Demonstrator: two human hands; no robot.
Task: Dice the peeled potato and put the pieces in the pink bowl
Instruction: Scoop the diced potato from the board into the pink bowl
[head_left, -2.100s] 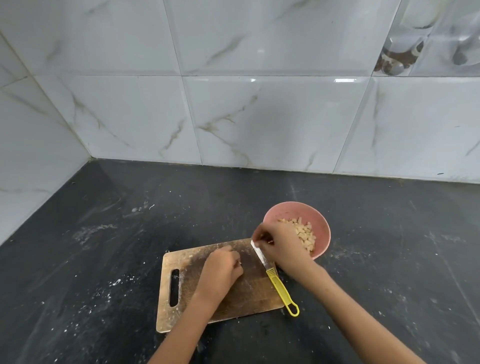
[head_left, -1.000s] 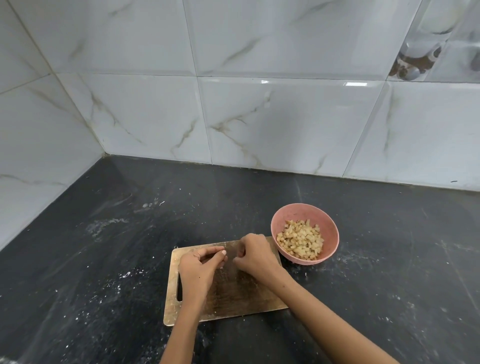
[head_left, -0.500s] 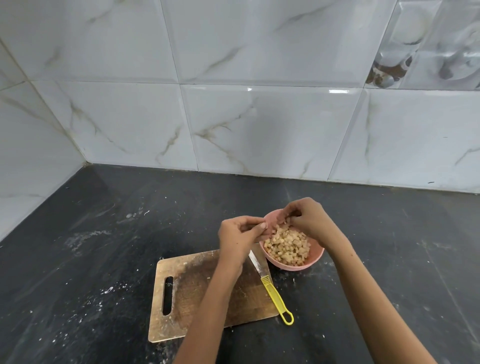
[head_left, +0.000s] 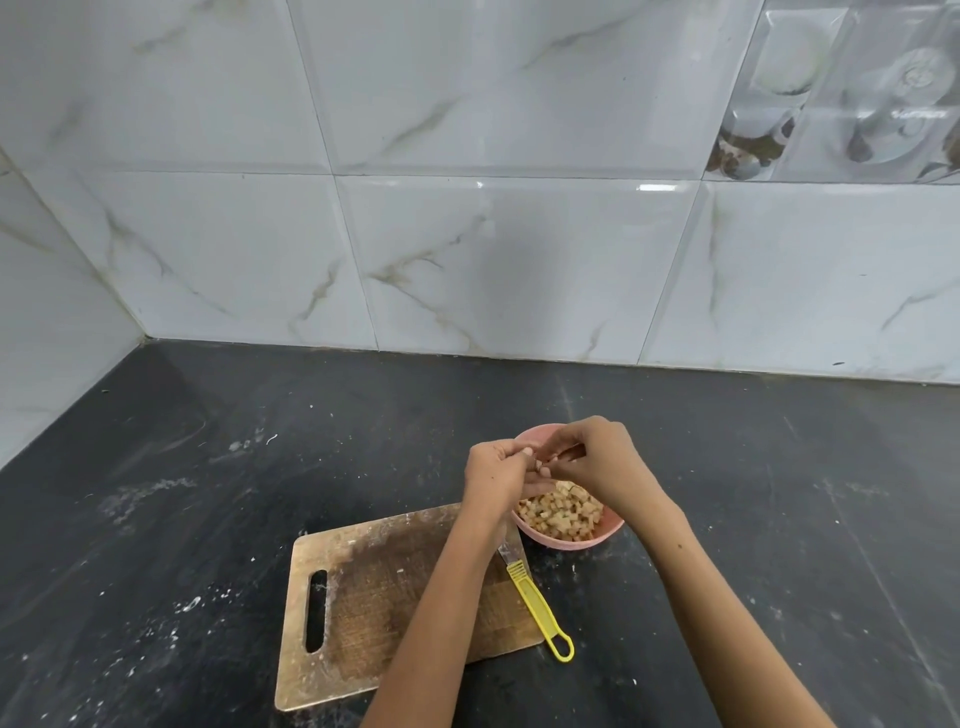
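Since half a second ago your two hands have drawn closer together over the bowl, fingertips now meeting where before a gap lay between them; a second ago they were down on the board. Your left hand has its fingers curled inward, and your right hand curls toward it from the other side, so that the tips touch or nearly touch above the near rim. Whether either hand pinches a bit of potato between those tips you cannot tell from this view; the contact point is too small and partly hidden.

Directly beneath your fingers sits the pink bowl, and the diced potato pieces lie heaped inside it, pale cubes filling the part of the bowl that shows below your hands. Your hands cover the far half of the bowl.

Just left of the bowl lies the knife, its blade resting on the right edge of the wooden cutting board and its yellow handle running down and right onto the counter, the loop at its end past the board's corner. Your left forearm crosses above the board. All of it stands on the dark countertop, dusted with pale specks, with the marble-patterned wall tiles behind.
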